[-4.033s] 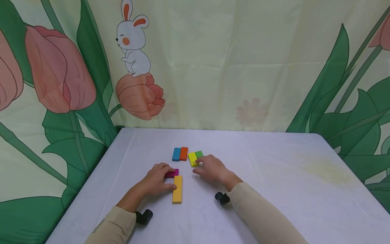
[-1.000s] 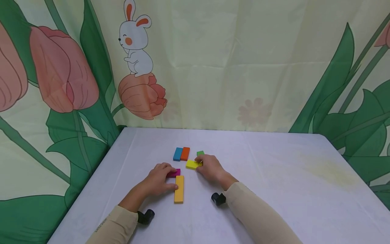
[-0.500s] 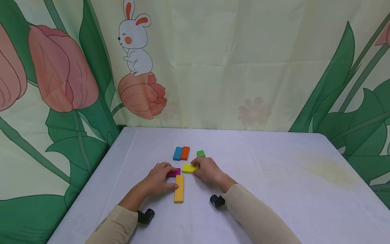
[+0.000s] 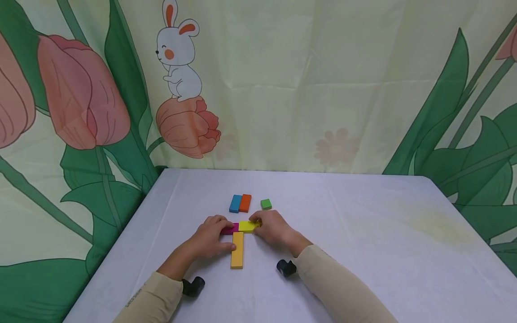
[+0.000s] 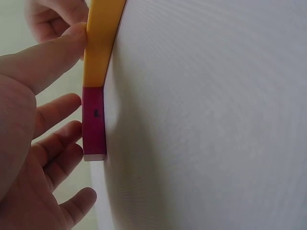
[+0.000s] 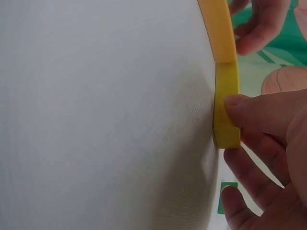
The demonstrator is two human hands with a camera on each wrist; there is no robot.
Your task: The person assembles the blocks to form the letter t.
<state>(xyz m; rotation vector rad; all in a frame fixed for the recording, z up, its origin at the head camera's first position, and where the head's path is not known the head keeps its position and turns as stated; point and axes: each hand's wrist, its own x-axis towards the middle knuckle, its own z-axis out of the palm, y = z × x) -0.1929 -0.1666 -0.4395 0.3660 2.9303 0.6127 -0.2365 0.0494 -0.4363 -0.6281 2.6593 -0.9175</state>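
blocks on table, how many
6: blue block and orange block at the back, green block right of them, magenta block at left hand, yellow block in right hand, amber block nearest the person; hands may hide more.

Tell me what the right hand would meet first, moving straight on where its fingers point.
Beyond the yellow rectangular block it pinches, the right hand would probably meet the magenta rectangular block, which the left hand touches; depth is unclear.

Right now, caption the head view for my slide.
Left hand touches magenta block; right hand pinches yellow block beside it.
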